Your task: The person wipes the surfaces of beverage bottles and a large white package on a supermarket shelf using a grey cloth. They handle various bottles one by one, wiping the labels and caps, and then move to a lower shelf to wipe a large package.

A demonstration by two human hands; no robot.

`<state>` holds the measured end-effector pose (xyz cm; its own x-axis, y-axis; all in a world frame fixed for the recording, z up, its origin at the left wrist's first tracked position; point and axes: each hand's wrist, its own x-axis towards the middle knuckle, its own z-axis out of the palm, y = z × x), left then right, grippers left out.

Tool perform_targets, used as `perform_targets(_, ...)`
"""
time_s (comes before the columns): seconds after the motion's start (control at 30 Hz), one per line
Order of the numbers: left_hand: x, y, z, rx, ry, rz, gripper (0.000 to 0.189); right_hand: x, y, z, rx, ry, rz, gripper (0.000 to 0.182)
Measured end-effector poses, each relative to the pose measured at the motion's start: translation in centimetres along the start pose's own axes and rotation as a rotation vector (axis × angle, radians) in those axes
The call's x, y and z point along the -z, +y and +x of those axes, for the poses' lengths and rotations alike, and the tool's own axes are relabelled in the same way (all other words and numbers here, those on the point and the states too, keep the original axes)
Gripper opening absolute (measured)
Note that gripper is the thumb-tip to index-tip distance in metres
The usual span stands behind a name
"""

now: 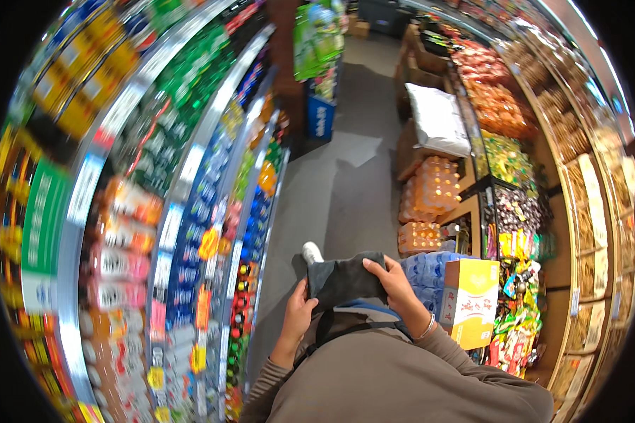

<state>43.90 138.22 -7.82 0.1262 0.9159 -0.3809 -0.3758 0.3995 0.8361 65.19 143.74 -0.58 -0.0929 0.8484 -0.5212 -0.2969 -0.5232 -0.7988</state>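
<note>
A dark grey cloth (pixel 344 280) is stretched out in front of my waist, between my two hands. My left hand (pixel 298 312) grips its left edge, thumb towards me. At the upper right corner my right hand (pixel 394 280) pinches the cloth, thumb on top and fingers behind. A silver bracelet (pixel 429 325) circles my right wrist. One white shoe (pixel 312 253) shows on the floor beyond the cloth, whose folds hide what lies right beneath it.
Shelves of bottled drinks (pixel 185 254) line the left. On the right stand a yellow carton (pixel 473 304), shrink-wrapped bottle packs (pixel 428 185), a white sack (pixel 438 119) and bins of wrapped sweets (pixel 513 317). A grey floor aisle (pixel 344 174) runs ahead past a blue display stand (pixel 320 117).
</note>
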Motion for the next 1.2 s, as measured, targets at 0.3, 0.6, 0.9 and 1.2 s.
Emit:
perform_targets(0.3,-3.6,4.1,13.9,0.062,-0.229,0.122,0.046,2.2,-6.6,5.8,0.147,0.283,0.168,0.023)
perform_targets(0.6,-8.5,10.5,26.1,0.058,-0.409,0.313,0.04,3.9,-11.7,12.5,0.267,0.53,0.348,0.02)
perform_targets(0.9,-10.1,15.7,35.2,0.3,-0.37,-0.006,0.047,3.4,-15.2,21.8,0.294,0.524,0.502,0.021)
perform_targets(1.2,-12.9,18.7,40.6,0.322,-0.332,-0.083,0.077,6.2,-16.1,28.0,0.174,0.557,0.24,0.037)
